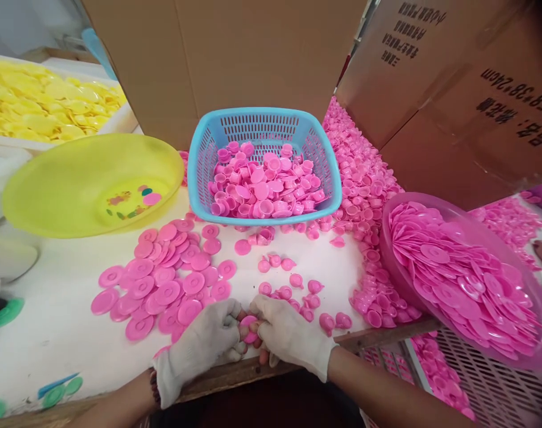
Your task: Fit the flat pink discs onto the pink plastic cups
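Left hand [210, 336] and right hand [293, 331] both pinch the pink piece [249, 329]; looks light, stiff, slick; best held by its edges.

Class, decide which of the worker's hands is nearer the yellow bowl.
Left. The left hand is below and right of the bowl in the picture; the right hand is farther right.

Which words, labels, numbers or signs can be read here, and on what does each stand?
"58*38*24cm": upside down on the right-hand cardboard box.
"品名:": upside down on the same box; the characters after it are unclear.
Smaller Chinese lines, also on that box: too blurred to read surely.
No other readable text.
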The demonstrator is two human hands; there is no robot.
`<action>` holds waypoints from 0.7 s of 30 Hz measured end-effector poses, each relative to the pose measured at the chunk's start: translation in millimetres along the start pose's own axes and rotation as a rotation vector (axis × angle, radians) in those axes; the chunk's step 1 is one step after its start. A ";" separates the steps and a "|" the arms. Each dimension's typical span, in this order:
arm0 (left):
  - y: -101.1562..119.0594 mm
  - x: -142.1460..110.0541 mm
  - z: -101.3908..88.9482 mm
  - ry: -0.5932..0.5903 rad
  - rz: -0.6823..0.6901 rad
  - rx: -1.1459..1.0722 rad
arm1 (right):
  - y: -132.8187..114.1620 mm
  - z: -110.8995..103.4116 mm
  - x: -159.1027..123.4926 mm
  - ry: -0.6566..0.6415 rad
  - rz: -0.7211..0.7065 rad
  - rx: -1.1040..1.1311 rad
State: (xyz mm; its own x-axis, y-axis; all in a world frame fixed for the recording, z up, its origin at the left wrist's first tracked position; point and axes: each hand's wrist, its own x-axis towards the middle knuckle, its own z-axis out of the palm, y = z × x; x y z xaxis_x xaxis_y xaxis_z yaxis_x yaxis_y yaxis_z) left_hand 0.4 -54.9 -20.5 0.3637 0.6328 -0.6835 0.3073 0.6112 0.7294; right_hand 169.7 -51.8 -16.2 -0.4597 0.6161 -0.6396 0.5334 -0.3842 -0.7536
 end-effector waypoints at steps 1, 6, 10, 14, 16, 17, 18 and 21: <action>-0.4 -0.1 0.0 -0.003 -0.008 0.000 | 2.3 0.1 1.0 -0.009 0.005 0.001; -6.0 4.8 1.6 0.015 -0.037 -0.011 | 2.0 -0.5 1.5 -0.010 0.055 -0.031; -5.5 10.7 3.0 0.002 -0.036 -0.074 | -9.7 -1.9 -2.2 0.007 0.073 -0.082; -1.4 11.3 -0.1 -0.024 -0.021 -0.046 | -13.7 -2.5 -2.1 -0.039 0.078 0.009; -2.6 10.9 -2.1 -0.022 -0.021 0.000 | -10.5 -1.9 0.0 -0.047 0.089 0.011; -4.3 11.0 -2.8 -0.016 -0.021 0.018 | -8.0 -1.3 1.3 -0.040 0.088 -0.014; -6.3 11.4 -3.0 -0.005 -0.018 0.029 | -5.1 -0.5 2.7 -0.032 0.082 -0.046; -11.1 13.2 -1.7 0.018 -0.002 0.044 | 1.4 2.3 5.5 -0.002 0.059 -0.105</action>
State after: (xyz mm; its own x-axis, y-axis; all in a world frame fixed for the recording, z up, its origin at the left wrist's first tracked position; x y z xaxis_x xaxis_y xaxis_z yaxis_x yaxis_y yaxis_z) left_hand 0.3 -52.5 -37.7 0.3473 0.6401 -0.6853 0.3465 0.5915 0.7280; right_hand 166.3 -50.5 -21.2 -0.4263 0.5934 -0.6827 0.6308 -0.3459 -0.6946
